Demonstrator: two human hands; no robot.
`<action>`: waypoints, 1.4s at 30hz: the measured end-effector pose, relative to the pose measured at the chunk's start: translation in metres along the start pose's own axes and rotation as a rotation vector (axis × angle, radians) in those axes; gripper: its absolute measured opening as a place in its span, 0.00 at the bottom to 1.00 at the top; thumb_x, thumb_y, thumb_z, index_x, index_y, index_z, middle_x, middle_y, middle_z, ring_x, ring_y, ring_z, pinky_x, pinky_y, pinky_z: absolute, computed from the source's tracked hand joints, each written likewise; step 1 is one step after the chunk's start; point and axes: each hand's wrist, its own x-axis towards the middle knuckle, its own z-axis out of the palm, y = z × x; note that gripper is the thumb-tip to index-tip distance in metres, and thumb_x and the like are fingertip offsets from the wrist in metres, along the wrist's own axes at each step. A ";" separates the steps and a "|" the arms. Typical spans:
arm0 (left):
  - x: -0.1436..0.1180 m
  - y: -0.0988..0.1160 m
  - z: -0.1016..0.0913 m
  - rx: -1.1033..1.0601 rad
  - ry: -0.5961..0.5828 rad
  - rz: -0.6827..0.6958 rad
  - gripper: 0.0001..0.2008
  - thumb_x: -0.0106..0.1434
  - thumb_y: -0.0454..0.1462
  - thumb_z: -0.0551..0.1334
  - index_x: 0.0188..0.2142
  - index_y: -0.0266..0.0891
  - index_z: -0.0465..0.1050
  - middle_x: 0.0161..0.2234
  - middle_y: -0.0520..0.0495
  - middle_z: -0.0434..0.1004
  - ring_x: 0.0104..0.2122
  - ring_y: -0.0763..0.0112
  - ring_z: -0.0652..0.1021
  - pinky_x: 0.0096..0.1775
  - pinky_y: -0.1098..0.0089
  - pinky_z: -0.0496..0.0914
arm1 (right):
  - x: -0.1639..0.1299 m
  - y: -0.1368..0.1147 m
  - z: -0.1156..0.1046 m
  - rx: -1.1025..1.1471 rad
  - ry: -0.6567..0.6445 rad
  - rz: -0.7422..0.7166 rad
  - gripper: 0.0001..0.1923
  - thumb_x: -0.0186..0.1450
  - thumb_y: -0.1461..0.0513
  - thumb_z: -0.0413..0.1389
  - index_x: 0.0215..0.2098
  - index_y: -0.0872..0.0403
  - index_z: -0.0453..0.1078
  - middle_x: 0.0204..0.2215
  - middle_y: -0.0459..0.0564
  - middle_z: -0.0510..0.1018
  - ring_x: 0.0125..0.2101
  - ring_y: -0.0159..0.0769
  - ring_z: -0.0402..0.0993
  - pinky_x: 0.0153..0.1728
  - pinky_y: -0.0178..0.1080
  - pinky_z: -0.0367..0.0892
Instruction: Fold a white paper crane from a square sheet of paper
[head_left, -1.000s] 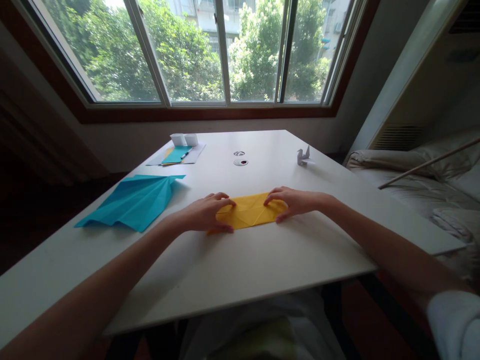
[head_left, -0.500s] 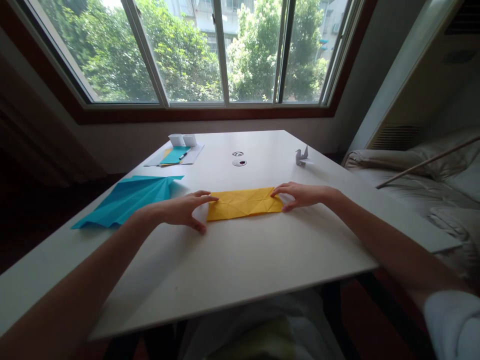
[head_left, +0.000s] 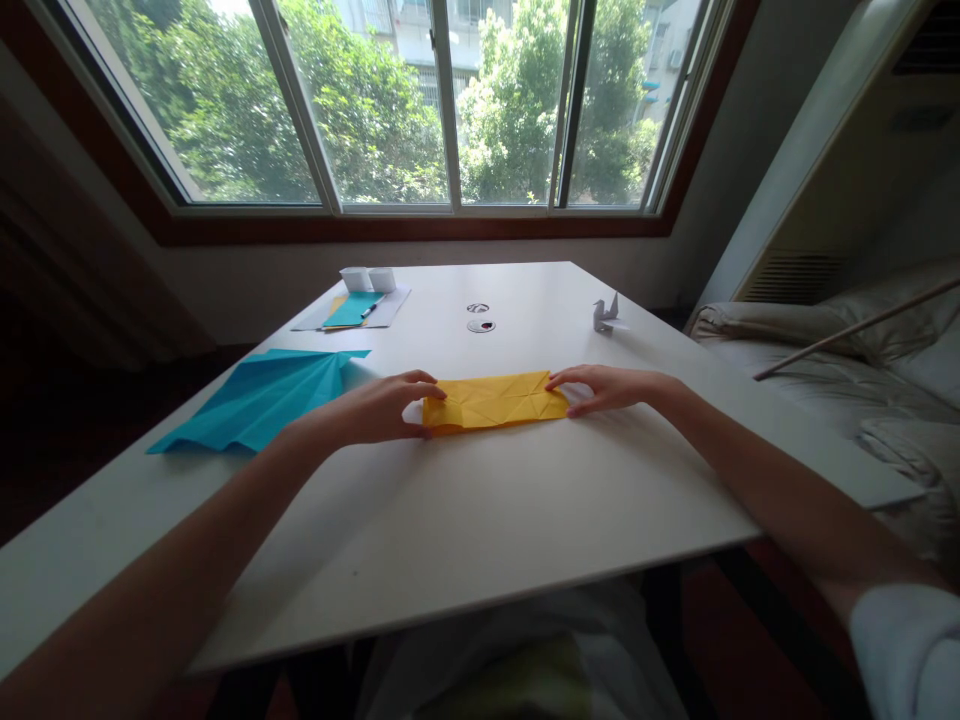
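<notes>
At the middle of the frame a creased yellow paper (head_left: 495,400) lies flat on the white desk (head_left: 487,520), the left hand (head_left: 382,408) pinching its left end in a thumb-and-finger grip, the right hand (head_left: 604,388) spread, fingertips touching its right end, a blue folded paper (head_left: 259,400) lying left

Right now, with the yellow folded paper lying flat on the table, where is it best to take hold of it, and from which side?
Probably by its two short ends, one from each side. The yellow folded paper is a long flat strip lying crosswise on the white table. The left hand already pinches the left end and the right hand touches the right end, where the edges are free to lift.
</notes>
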 end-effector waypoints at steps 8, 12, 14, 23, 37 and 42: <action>0.004 0.008 0.003 -0.143 0.072 -0.055 0.31 0.57 0.50 0.58 0.58 0.46 0.58 0.55 0.41 0.63 0.44 0.61 0.73 0.42 0.65 0.72 | 0.001 0.004 0.001 -0.023 -0.001 -0.015 0.30 0.57 0.48 0.56 0.55 0.50 0.62 0.56 0.52 0.65 0.55 0.42 0.60 0.56 0.44 0.53; 0.005 0.015 0.000 -0.350 0.102 -0.160 0.32 0.56 0.51 0.58 0.58 0.47 0.55 0.58 0.42 0.58 0.47 0.61 0.72 0.41 0.65 0.73 | 0.001 0.004 0.000 -0.019 -0.011 -0.006 0.31 0.57 0.48 0.55 0.56 0.50 0.61 0.56 0.51 0.65 0.56 0.42 0.59 0.56 0.45 0.53; 0.005 0.018 -0.003 -0.416 0.097 -0.137 0.32 0.56 0.51 0.59 0.58 0.49 0.56 0.58 0.43 0.58 0.50 0.60 0.70 0.43 0.64 0.73 | 0.000 0.004 0.000 -0.016 -0.010 -0.005 0.31 0.57 0.48 0.55 0.56 0.50 0.61 0.56 0.51 0.64 0.56 0.42 0.59 0.57 0.45 0.52; 0.006 0.020 0.003 -0.031 0.151 0.103 0.20 0.60 0.40 0.56 0.53 0.46 0.66 0.53 0.43 0.65 0.51 0.59 0.67 0.51 0.58 0.65 | 0.003 -0.002 0.003 -0.059 0.055 0.018 0.31 0.53 0.45 0.57 0.51 0.50 0.66 0.52 0.54 0.67 0.52 0.45 0.61 0.53 0.46 0.56; 0.009 0.020 -0.008 -0.480 0.672 -0.305 0.20 0.55 0.51 0.61 0.37 0.37 0.75 0.32 0.46 0.77 0.32 0.64 0.76 0.34 0.66 0.72 | 0.017 -0.026 0.015 0.247 0.612 -0.117 0.21 0.58 0.51 0.56 0.46 0.51 0.68 0.41 0.50 0.76 0.41 0.40 0.72 0.44 0.44 0.69; 0.011 0.025 -0.009 -0.952 0.623 -0.277 0.23 0.51 0.48 0.66 0.41 0.36 0.73 0.38 0.44 0.77 0.36 0.62 0.77 0.37 0.63 0.73 | 0.019 -0.025 0.010 0.682 0.683 -0.093 0.23 0.55 0.51 0.59 0.46 0.51 0.70 0.39 0.49 0.77 0.39 0.38 0.74 0.43 0.44 0.71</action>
